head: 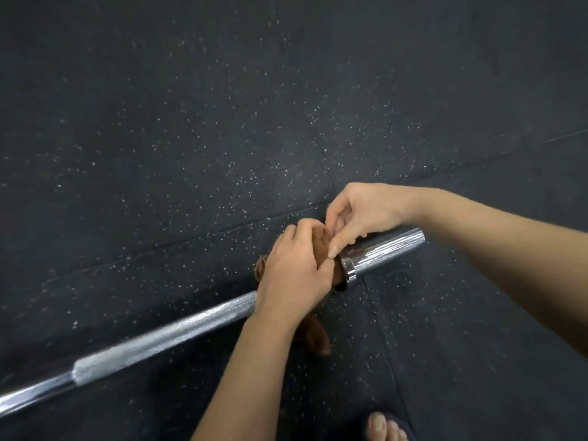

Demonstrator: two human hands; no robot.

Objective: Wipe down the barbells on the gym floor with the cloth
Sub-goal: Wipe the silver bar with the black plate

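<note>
grips the brown cloth (pixel 316 338) with the left hand (pixel 296 275), fingers curled round it on the barbell (pixel 165 338) shaft just beside the collar (pixel 349 268). pinches a fold of the cloth with the right hand (pixel 362 211), thumb and fingertips bent together above the sleeve (pixel 388 249). barbell slantwise on the speckled black floor (pixel 191 122), sleeve toward the right.

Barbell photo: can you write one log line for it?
left hand grips cloth round barbell by collar | right hand pinches cloth | barbell on floor

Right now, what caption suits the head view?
Left hand and right hand hold a brown cloth around the barbell.
</note>
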